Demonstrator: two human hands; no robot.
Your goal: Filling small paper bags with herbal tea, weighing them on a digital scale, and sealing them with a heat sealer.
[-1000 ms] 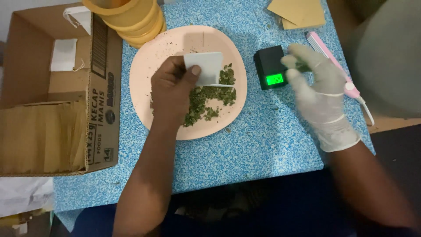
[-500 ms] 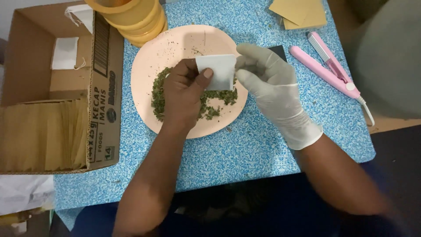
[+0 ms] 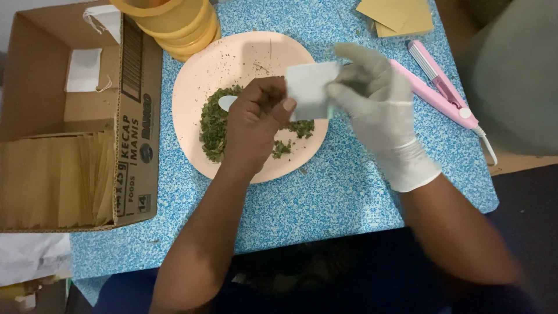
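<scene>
two hands meet over the pink plate (image 3: 192, 87), and both are on the same small white paper sachet (image 3: 308, 90). my left hand (image 3: 258, 119), bare, pinches the sachet's left edge between thumb and fingers, and a pale spoon-like handle (image 3: 228, 102) pokes out from under that hand, though i cannot tell how it is gripped. my right hand (image 3: 378, 99), in a white glove, pinches the sachet's right edge with its fingertips pressed together, so the sachet hangs in the air above the plate's right side, just over the dried green leaves (image 3: 214, 125) heaped on the plate. my worry is the grip: the sachet is thin and held only at its edges, so a tug from either side could tear it or pull it shut, and the glove could let it slip. anything that falls short of the mouth would scatter onto the blue speckled table (image 3: 325, 192) rather than back on the plate, since the sachet sits near the rim. beside me are a cardboard box (image 3: 133, 116) of tan sachets (image 3: 52, 180), stacked yellow tubs (image 3: 174, 23), and a pink sealing tool (image 3: 442, 90) close to my right wrist, where a careless elbow could knock it.
</scene>
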